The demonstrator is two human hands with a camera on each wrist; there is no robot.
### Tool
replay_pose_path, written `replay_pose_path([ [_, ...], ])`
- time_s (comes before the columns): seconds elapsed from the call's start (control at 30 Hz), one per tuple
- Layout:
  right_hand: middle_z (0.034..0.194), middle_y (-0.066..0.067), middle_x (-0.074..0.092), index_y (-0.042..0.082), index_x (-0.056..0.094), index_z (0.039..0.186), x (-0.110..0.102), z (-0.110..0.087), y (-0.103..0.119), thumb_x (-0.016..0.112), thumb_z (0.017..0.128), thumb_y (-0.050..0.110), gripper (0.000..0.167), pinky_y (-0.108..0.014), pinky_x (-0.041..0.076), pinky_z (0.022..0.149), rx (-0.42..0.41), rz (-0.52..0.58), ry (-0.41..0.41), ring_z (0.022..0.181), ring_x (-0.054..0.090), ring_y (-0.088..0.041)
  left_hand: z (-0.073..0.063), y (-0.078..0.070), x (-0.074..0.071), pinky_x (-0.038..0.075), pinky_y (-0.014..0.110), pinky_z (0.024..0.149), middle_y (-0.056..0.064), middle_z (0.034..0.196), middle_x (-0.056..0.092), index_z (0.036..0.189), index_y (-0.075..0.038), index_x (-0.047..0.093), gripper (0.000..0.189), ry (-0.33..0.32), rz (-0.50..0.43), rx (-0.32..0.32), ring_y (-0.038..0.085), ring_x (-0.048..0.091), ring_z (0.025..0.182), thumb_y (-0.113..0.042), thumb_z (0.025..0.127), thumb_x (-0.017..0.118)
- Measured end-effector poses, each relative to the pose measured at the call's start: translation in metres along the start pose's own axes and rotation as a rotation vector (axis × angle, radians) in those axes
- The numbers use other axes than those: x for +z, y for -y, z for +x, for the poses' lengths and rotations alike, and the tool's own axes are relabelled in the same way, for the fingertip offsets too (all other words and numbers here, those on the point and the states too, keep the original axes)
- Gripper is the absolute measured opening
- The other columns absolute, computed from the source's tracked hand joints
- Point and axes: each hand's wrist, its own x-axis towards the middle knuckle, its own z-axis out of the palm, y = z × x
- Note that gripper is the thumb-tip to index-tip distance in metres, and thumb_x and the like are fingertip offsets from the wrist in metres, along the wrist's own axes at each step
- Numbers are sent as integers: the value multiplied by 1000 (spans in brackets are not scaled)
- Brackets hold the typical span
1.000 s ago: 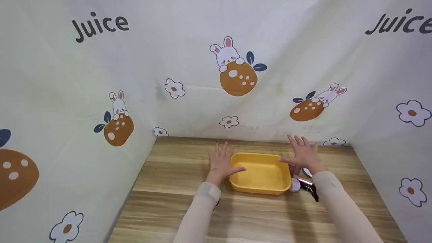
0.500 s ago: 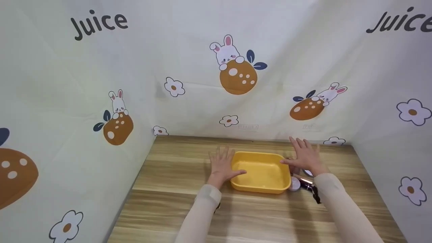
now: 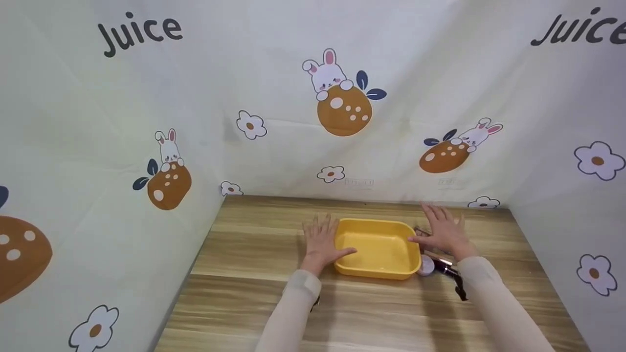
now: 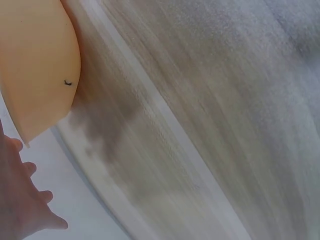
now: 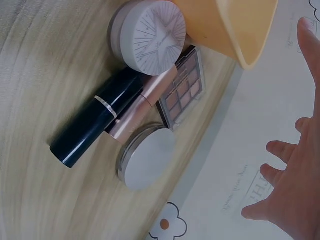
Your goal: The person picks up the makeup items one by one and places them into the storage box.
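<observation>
A yellow plastic bin (image 3: 376,252) with bare insides stands on the wood-grain table between the two hands. My left hand (image 3: 323,246) is spread at its left side, thumb reaching over the rim. Fingers apart, my right hand (image 3: 446,234) hovers by the right end, its thumb at the rim. Neither hand grips anything. Beside the bin's right wall, partly under the right hand in the head view, lie cosmetics. The right wrist view shows a round powder jar (image 5: 159,39), an eyeshadow palette (image 5: 185,90), a dark tube (image 5: 95,120), a rose-gold tube (image 5: 132,117) and a round compact (image 5: 150,159).
Patterned cloth walls (image 3: 274,161) with rabbits, oranges and flowers close off the back and both sides of the table (image 3: 244,303). The back wall rises a short way behind the bin.
Both spread hands have drawn back slightly toward me, the right one also a little to the right. The bin and cosmetics stay about where they were; the head view shifts slightly.
</observation>
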Motion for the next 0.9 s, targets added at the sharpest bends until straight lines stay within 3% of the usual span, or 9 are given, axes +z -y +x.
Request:
replay_pose_path([
  [0.33,160,-24,29,12,19,160,10,-6,-2,65,77,75,114,-84,6,107,-11,1,-24,145,23,-53,-1,1,6,12,70,119,5,169,15,160,-27,21,110,-3,-44,-10,41,12,155,-92,75,43],
  [0.9,160,-25,30,9,22,159,22,-15,-10,66,78,72,112,-82,12,109,-39,21,-12,144,25,-54,-4,1,8,11,69,120,3,169,13,160,-26,21,107,-17,-76,-12,39,13,155,-89,77,44],
])
